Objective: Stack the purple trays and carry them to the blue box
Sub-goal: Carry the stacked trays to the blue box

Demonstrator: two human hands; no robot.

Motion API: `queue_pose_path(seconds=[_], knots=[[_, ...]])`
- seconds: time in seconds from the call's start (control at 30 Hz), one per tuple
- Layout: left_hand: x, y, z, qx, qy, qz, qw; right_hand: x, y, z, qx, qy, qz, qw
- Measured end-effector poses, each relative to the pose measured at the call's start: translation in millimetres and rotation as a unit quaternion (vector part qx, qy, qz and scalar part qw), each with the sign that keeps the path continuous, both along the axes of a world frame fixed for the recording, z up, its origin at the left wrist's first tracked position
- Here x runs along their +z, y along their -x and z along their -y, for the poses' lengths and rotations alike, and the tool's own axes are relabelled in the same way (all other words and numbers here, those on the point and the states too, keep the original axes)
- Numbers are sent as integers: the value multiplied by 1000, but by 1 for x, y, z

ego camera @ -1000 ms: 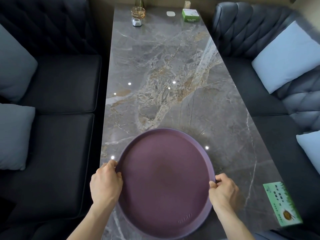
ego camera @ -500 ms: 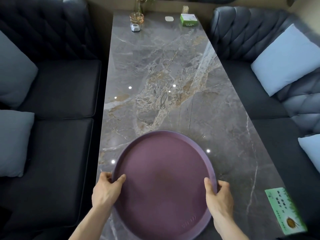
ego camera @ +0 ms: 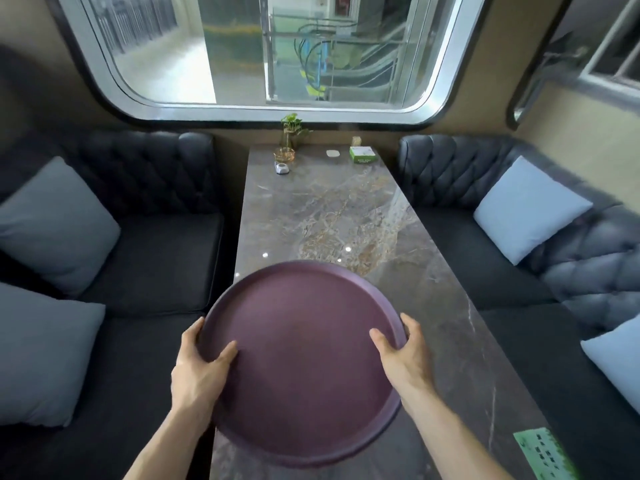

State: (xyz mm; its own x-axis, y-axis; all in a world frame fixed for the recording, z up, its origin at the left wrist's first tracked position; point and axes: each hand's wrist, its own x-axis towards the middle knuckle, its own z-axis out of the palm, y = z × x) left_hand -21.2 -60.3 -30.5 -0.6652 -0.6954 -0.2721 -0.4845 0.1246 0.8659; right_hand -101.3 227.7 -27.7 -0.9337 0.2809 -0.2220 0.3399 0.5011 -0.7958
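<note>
Light source: we see daylight entering through the wide window [ego camera: 270, 50] at the far end.
Brightness: we find the glass bright and washed out, the sofas [ego camera: 149, 258] dim.
Glare: we note small white ceiling-light spots on the polished marble table [ego camera: 346, 209].
Blur: we see smearing at the right edge and on the green card [ego camera: 543, 455].
Distortion: we note the window frame bowing, wide-angle.

- A long grey marble desk [ego camera: 346, 216] runs away toward a wide window [ego camera: 277, 50] with rounded corners and a pale metal frame.
- Daylight comes in through the glass.
- Dark tufted sofas [ego camera: 156, 244] flank the desk on both sides.
- Grey-blue cushions [ego camera: 530, 209] lean on the sofas.
- The walls [ego camera: 502, 64] are tan.
</note>
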Motion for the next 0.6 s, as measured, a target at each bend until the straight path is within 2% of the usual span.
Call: queue_pose_path(seconds=[0.33, 0.6], knots=[[119, 16, 11, 3, 0, -108, 994, 118, 1, 3, -26, 31, -100, 994], [175, 21, -38, -15, -1, -141, 990, 172, -9, -49, -46, 42, -141, 988]])
